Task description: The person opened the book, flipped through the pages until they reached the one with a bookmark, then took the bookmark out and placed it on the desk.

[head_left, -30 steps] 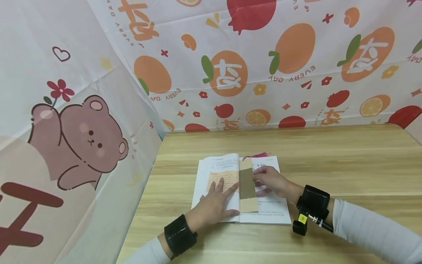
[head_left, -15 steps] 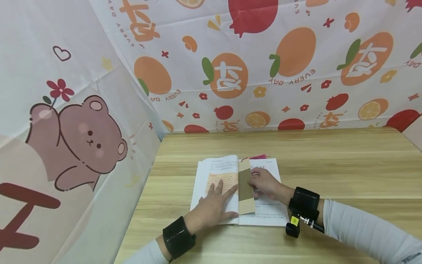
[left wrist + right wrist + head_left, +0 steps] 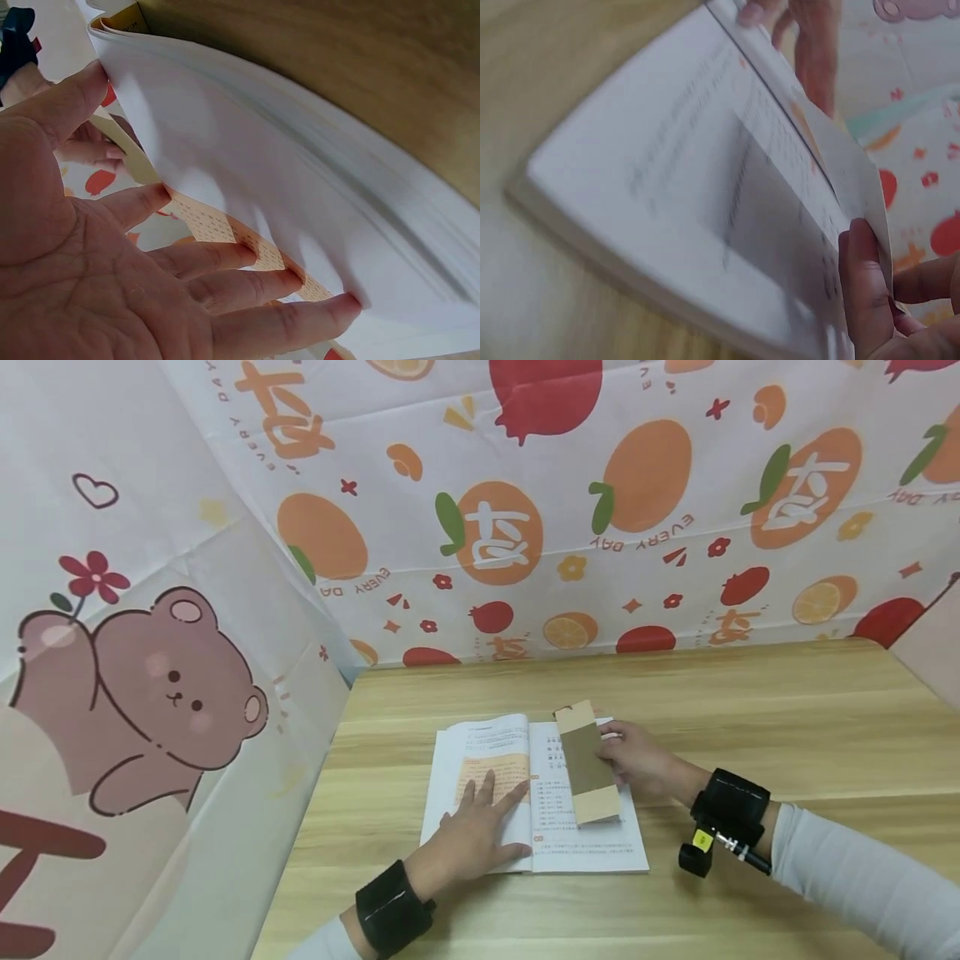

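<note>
An open book [image 3: 555, 852] lies on the table with printed text on both pages. My left hand [image 3: 474, 827] rests on the left page, fingers spread and straight, pressing it; in the left wrist view the fingertips of that hand [image 3: 187, 277] touch the paper. A long bookmark [image 3: 587, 762], tan with a darker olive middle band, is held tilted above the right page. My right hand [image 3: 641, 760] pinches its right edge between thumb and fingers. In the right wrist view the bookmark [image 3: 855, 176] is lifted off the page and throws a shadow on it.
The book lies on a wooden table [image 3: 712, 710]. Behind stands a fruit-printed cloth [image 3: 577, 552], and at left a cloth with a bear print [image 3: 187, 685]. Black bands with small cameras [image 3: 727, 810] sit on both wrists.
The right hand has taken hold of the bookmark and lifted it from the book's centre fold, moving it right and tilting it. The left hand stays on the left page.
</note>
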